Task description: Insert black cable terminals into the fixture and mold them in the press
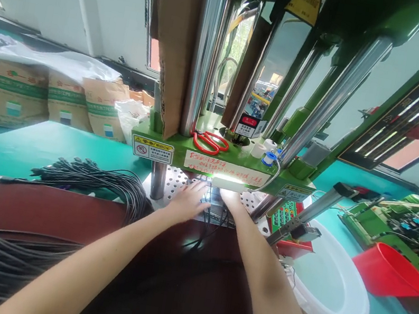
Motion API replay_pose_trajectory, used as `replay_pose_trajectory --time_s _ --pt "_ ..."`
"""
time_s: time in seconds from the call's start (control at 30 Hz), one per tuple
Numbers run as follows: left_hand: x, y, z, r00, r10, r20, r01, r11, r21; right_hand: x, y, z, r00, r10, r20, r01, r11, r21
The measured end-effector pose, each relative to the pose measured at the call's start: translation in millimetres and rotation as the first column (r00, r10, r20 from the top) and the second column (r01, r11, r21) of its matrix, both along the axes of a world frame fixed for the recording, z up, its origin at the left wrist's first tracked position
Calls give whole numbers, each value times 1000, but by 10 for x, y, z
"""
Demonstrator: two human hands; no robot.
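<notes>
Reaching forward in the head view, both arms meet at the lower mould plate [185, 182] under the green press [232, 163]. The left hand [185, 204] lies palm down with its fingers loosely spread on the plate's front edge, gripping nothing that shows. The right hand [233, 202], at three o'clock of the left and just beside it, has its fingertips tucked under the lit platen edge; I cannot tell whether they pinch anything.

Between the two hands, thin black cables [203, 228] run from the mould toward six o'clock over the dark bench [43, 209]. They look light, soft and floppy, apt to tangle, so the surest hold is probably close to the stiffer ends at the mould, not mid-length.

A loose cable bundle [108, 183] lies at nine o'clock of the hands. Red scissors [210, 141] rest on the press at twelve o'clock. A white basin [332, 285] and a red bucket [391, 270] sit at four o'clock.
</notes>
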State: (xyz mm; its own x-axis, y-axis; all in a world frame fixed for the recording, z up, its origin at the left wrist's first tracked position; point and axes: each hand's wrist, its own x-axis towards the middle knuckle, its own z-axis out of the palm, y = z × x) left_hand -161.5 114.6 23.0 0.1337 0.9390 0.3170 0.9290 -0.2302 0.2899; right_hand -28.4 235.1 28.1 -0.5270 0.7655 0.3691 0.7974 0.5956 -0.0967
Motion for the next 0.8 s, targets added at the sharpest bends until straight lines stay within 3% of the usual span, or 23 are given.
replay_pose_trajectory --time_s 0.13,0.23,0.33,0.57,0.8 --pt "62 -649 53 977 -205 54 208 976 -62 -28 -143 -64 998 -3 57 4 1000 -18" --pt "82 -1116 45 956 -270 114 283 952 -118 13 -201 -86 995 16 100 -13 999 -32" --pt "75 -1430 17 946 -286 151 306 943 -134 22 -224 -82 991 33 127 -27 998 -49" --pt "42 -1751 -76 964 -236 121 237 971 -1 -28 -232 -47 991 37 131 -21 992 -124" --pt "43 -2008 -352 985 -169 14 161 956 247 -57 -177 31 999 37 -7 -38 975 -218"
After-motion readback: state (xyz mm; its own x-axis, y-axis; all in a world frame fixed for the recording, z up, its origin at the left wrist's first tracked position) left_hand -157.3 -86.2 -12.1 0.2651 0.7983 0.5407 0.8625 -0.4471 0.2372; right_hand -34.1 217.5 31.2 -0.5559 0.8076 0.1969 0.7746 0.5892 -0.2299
